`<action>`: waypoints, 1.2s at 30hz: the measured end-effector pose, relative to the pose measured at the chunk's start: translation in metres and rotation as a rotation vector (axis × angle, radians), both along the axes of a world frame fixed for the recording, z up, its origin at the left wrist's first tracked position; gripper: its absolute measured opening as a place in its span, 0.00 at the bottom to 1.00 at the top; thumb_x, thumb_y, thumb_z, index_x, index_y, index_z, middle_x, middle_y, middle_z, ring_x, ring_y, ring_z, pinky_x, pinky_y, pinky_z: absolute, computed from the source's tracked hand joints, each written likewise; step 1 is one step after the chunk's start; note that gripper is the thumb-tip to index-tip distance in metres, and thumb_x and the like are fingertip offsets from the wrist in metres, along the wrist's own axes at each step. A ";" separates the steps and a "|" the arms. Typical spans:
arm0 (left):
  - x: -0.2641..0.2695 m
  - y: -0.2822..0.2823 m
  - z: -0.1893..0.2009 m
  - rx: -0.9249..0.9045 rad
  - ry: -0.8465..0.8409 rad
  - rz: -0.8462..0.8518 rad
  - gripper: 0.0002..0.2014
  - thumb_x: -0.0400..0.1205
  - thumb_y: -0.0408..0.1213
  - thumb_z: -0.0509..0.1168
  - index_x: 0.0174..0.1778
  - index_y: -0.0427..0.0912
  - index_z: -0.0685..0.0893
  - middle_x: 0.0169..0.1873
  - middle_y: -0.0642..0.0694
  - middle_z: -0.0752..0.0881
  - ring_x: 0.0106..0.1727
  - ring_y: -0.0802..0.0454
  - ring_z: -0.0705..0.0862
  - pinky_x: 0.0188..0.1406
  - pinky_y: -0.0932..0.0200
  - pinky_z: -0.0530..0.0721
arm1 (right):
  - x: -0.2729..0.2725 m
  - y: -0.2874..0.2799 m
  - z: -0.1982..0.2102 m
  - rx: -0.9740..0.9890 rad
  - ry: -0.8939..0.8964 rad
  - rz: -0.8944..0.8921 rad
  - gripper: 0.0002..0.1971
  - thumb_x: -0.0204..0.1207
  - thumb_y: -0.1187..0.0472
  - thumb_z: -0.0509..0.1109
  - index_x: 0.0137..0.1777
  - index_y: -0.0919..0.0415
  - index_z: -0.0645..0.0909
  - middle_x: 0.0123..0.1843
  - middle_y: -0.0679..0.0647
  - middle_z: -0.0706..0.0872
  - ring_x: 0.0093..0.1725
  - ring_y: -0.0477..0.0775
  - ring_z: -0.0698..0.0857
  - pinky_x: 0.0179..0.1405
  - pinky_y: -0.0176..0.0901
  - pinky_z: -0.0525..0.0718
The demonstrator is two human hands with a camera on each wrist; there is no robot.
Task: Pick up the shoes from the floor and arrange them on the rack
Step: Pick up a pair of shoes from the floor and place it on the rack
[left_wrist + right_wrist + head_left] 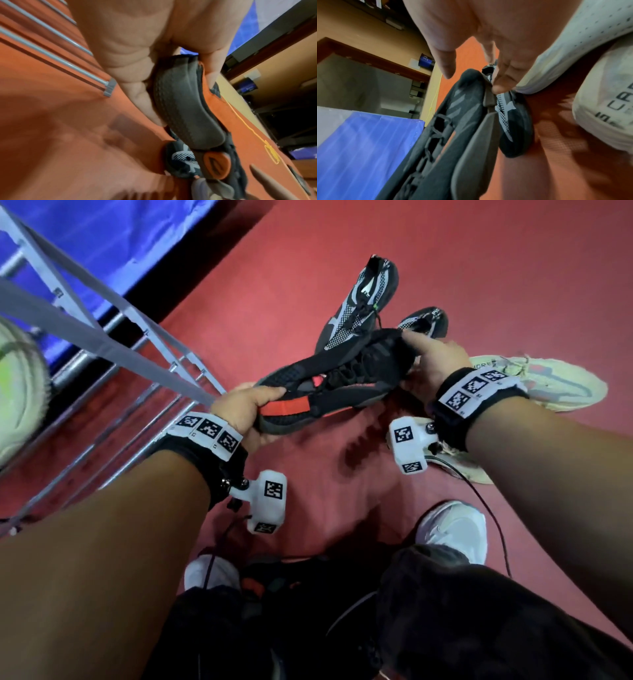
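I hold a black sneaker with red accents in the air, roughly level, above the red floor. My left hand grips its heel, thumb on top by the red tab. My right hand holds the toe, thumb above and fingers beneath. In the left wrist view my left hand wraps the grey heel sole of the sneaker. In the right wrist view my right hand pinches the sneaker's toe. The grey metal rack stands to the left of the shoe.
A black and grey sneaker and its mate lie on the floor beyond my hands. Cream sneakers lie at the right. A pale shoe sits on the rack at far left. Another black and red shoe lies between my feet.
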State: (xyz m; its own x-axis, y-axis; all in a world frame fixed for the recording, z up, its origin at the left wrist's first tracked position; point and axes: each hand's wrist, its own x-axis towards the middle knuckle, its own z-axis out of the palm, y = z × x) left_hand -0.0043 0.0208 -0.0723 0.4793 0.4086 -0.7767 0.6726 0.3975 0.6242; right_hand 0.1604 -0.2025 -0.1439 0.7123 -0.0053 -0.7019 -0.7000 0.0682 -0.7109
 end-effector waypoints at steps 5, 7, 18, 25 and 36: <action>0.003 -0.008 -0.010 0.023 -0.027 0.001 0.04 0.85 0.36 0.68 0.47 0.41 0.85 0.35 0.40 0.90 0.30 0.44 0.90 0.31 0.48 0.90 | -0.004 -0.012 -0.015 0.032 0.088 0.055 0.25 0.64 0.44 0.83 0.55 0.60 0.90 0.52 0.57 0.95 0.49 0.61 0.95 0.36 0.49 0.87; 0.014 -0.009 -0.012 -0.029 -0.074 0.092 0.18 0.86 0.46 0.67 0.59 0.33 0.87 0.50 0.33 0.92 0.48 0.35 0.92 0.43 0.35 0.91 | -0.002 -0.017 -0.019 0.081 0.070 -0.007 0.24 0.67 0.46 0.82 0.58 0.62 0.89 0.53 0.61 0.95 0.52 0.65 0.94 0.43 0.60 0.92; -0.016 -0.011 -0.013 0.092 0.209 -0.102 0.33 0.84 0.68 0.54 0.63 0.40 0.82 0.66 0.38 0.86 0.57 0.36 0.88 0.44 0.47 0.89 | -0.003 -0.036 -0.018 0.090 0.133 -0.035 0.26 0.78 0.53 0.75 0.72 0.67 0.80 0.65 0.67 0.90 0.49 0.66 0.90 0.19 0.40 0.82; -0.073 0.002 -0.018 0.124 0.336 -0.364 0.32 0.83 0.58 0.66 0.72 0.35 0.79 0.45 0.34 0.88 0.25 0.52 0.74 0.26 0.62 0.77 | -0.019 -0.013 0.027 -0.074 0.059 0.062 0.14 0.76 0.62 0.76 0.60 0.65 0.84 0.45 0.58 0.93 0.36 0.57 0.93 0.34 0.47 0.89; -0.114 -0.007 -0.043 0.045 0.619 -0.632 0.24 0.89 0.41 0.60 0.77 0.29 0.75 0.37 0.45 0.77 0.35 0.50 0.75 0.34 0.57 0.72 | -0.052 0.009 0.031 -0.304 0.085 0.394 0.09 0.71 0.69 0.69 0.51 0.64 0.81 0.45 0.66 0.90 0.30 0.64 0.86 0.28 0.51 0.87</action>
State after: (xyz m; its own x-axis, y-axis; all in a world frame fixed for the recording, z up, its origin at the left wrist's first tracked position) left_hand -0.1184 0.0133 -0.1151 0.1250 0.2457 -0.9612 0.9804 -0.1793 0.0817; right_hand 0.1081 -0.1936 -0.1127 0.6414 0.0393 -0.7662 -0.6874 -0.4141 -0.5967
